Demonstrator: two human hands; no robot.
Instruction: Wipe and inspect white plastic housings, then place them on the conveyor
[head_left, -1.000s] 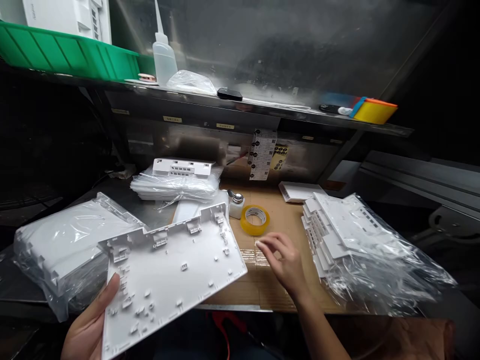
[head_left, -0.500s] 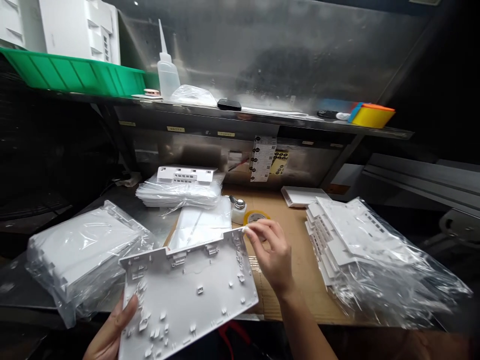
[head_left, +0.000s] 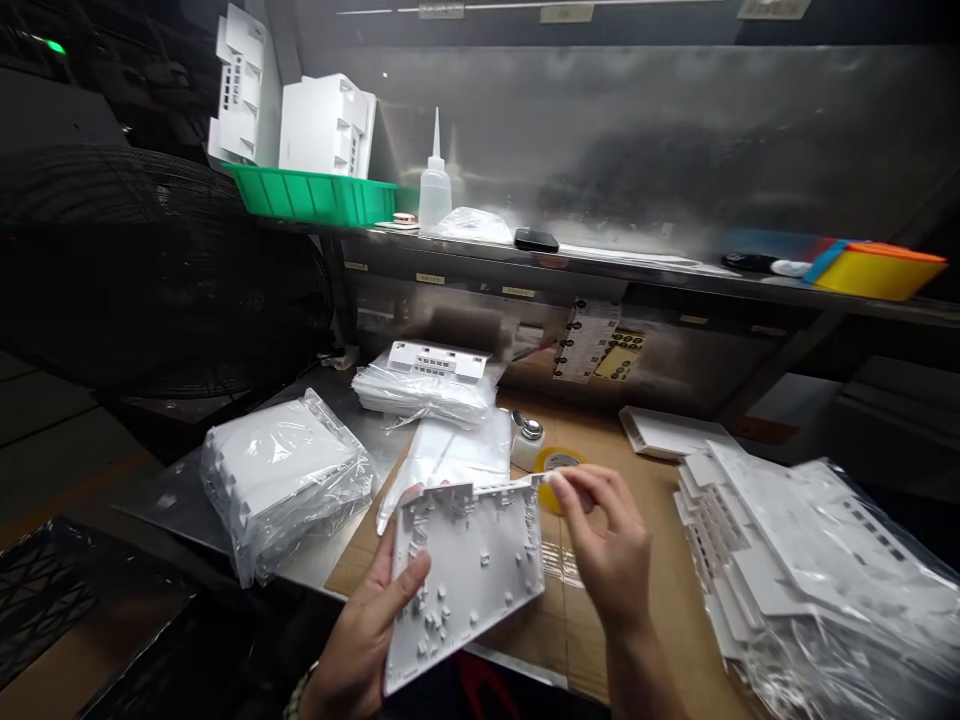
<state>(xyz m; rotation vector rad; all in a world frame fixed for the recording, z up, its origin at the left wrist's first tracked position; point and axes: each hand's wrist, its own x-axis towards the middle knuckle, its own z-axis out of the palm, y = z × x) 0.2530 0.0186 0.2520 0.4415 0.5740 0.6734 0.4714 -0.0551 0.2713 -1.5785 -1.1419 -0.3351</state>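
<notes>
My left hand (head_left: 367, 620) grips a white plastic housing panel (head_left: 480, 570) by its left edge, thumb on the inner face. The panel is tilted, with its clips and posts towards me. My right hand (head_left: 607, 545) is closed in a pinch at the panel's upper right corner. A small white bit shows at its fingertips; I cannot make out what it is. Just behind that hand lies a roll of yellow tape (head_left: 551, 497). A small white bottle with a metal cap (head_left: 527, 445) stands beside the tape.
Bagged white panels lie at left (head_left: 277, 450) and a stack of panels in clear plastic (head_left: 810, 540) at right. Flat clear bags (head_left: 457, 450) lie behind the held panel. Overhead, a shelf bears a green tray (head_left: 315, 195), a squeeze bottle (head_left: 435, 195) and a yellow box (head_left: 874, 270).
The camera view has swung left, so the scene sits further right. The panel appears smaller and turned a little. Both hands stay on it, the right still pinched at its corner.
</notes>
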